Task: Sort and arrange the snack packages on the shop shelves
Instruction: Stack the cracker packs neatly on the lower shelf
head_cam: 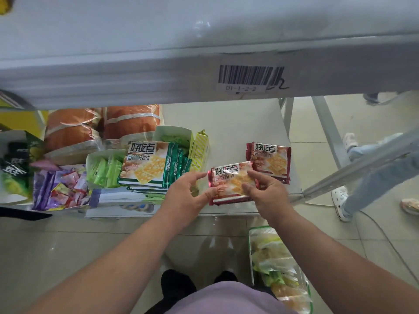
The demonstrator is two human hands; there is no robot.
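A white lower shelf [238, 123] runs across the view above a pale tiled floor [56, 245], with the front edge of an upper shelf [136, 71] overhead carrying a barcode label [249, 75] marked D1-1-2-2. At the far left of the lower shelf stands a dark green carton [15, 164], then a tray of purple and red wrapped sweets [61, 186], with 2 orange-wrapped loaves [102, 125] behind it. Next comes an open box of light green sachets [104, 168], and beside it a stack of green-edged cracker packs [149, 164] lying flat, crowding the middle of the shelf in front of another open box [174, 134]. The left hand [188, 193] pinches the left edge of a red-edged cracker pack [231, 182] between thumb and curled fingers, and the right hand [267, 191] grips its right edge the same way, holding it over the front part of the shelf. Just behind and to the right, a small stack of matching red packs [269, 159] rests flat near the shelf's right end. Below the right forearm, a green-rimmed basket [251, 250] of bagged snacks sits on the floor. At the far right, beyond the grey shelf posts [326, 132], another person's legs in light jeans and white shoes [340, 200] stand on the tiles.
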